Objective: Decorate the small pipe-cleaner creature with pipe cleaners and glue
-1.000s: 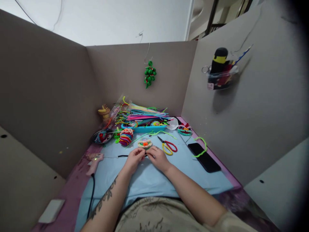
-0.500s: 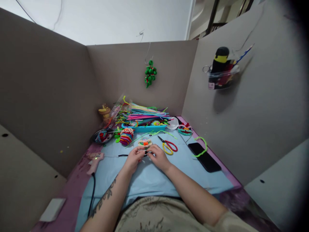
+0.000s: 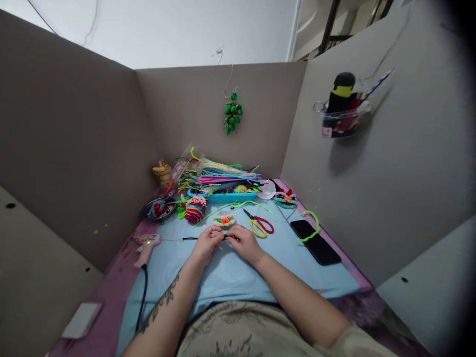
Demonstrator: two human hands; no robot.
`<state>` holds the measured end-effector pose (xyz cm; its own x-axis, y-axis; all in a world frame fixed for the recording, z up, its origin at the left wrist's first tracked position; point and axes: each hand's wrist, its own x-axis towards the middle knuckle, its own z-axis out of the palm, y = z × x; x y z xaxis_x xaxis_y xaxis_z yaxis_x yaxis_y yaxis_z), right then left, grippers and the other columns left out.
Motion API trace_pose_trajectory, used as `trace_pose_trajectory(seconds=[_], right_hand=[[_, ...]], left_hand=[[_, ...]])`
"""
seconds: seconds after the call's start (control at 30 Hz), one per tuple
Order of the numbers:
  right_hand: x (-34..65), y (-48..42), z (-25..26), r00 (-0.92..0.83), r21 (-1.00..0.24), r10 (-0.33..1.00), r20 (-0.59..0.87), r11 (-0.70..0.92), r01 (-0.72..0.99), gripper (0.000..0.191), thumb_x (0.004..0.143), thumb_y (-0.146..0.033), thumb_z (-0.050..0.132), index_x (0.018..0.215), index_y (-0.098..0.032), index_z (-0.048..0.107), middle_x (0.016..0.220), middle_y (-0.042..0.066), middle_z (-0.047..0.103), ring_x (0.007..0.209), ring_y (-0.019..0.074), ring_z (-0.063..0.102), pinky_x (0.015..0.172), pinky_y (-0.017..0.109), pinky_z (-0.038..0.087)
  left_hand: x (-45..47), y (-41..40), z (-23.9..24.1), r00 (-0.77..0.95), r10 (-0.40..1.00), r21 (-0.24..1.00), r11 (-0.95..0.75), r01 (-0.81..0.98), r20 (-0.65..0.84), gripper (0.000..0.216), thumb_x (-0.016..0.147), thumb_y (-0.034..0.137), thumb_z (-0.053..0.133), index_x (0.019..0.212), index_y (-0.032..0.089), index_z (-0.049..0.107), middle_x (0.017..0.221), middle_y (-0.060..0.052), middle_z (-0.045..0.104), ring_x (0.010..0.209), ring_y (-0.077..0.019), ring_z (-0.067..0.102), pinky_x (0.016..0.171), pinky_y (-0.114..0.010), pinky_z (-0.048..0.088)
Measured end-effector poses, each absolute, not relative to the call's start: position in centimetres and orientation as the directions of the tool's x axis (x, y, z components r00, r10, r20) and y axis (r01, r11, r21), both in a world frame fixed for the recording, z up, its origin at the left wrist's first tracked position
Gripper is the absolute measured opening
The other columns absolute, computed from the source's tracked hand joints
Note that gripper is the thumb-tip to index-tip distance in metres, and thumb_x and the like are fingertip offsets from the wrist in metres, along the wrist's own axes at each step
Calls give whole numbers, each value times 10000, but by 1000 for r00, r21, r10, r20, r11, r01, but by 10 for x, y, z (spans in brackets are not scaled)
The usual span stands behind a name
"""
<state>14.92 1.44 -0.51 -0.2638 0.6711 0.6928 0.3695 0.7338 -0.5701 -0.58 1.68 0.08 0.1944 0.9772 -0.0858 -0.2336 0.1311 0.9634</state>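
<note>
Over the middle of the blue cloth, my left hand (image 3: pixel 208 243) and my right hand (image 3: pixel 242 242) meet with fingertips pinched together. Between them they grip a black pipe cleaner (image 3: pixel 190 238), whose free end sticks out to the left past my left hand. Most of it is hidden by my fingers. Just beyond my fingertips lies a cream round pipe-cleaner piece with orange in its centre (image 3: pixel 224 221). To the right of my right hand rest scissors with one red and one yellow handle (image 3: pixel 262 226), blades partly apart.
A pink glue gun (image 3: pixel 148 250) lies at left, its black cord running forward. At the back stands a blue tray (image 3: pixel 226 198) heaped with coloured pipe cleaners. A striped bundle (image 3: pixel 195 210) sits before it. A black phone (image 3: pixel 316 243) lies right, under a green pipe cleaner (image 3: pixel 316 225).
My right fingers have shifted slightly and closed in toward the left fingertips, covering more of the black pipe cleaner. The view has moved a touch; everything else lies as before.
</note>
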Motion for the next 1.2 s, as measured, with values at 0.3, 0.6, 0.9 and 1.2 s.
trace_pose_trajectory(seconds=[0.3, 0.6, 0.9, 1.2], right_hand=[[148, 15, -6, -240, -608, 701, 671, 706, 363, 107, 778, -151, 553, 812, -194, 646, 750, 30, 620, 726, 148, 567, 712, 280, 461], [151, 25, -18, -298, -566, 825, 480, 551, 614, 226, 774, -176, 572, 988, -209, 638, 985, 56, 604, 942, 177, 563, 829, 296, 441], [150, 31, -27, -312, -442, 893, 325, 435, 784, 108, 789, -160, 541, 799, -211, 636, 907, 36, 553, 828, 154, 544, 709, 250, 401], [151, 31, -18, -192, -491, 892, 410, 393, 777, 120, 842, -142, 435, 841, -189, 545, 905, 46, 531, 810, 160, 516, 683, 248, 369]], left_hand=[[-6, 15, 3, 181, 980, 975, 120, -189, -86, 382, 617, 380, 721, 860, 154, 531, 526, 65, 470, 433, -44, 388, 407, -156, 217], [-11, 20, 3, -172, 974, 980, -169, -107, 149, 327, 630, 365, 675, 846, 162, 537, 646, 24, 552, 561, -91, 504, 518, -188, 351], [-9, 19, 1, -128, 970, 977, -213, -33, 207, 287, 661, 336, 656, 856, 161, 539, 665, 14, 554, 618, -108, 529, 588, -204, 394], [-5, 7, 9, 0, 955, 955, -295, -20, 295, 222, 696, 319, 639, 837, 169, 556, 733, 0, 582, 638, -107, 531, 603, -210, 405]])
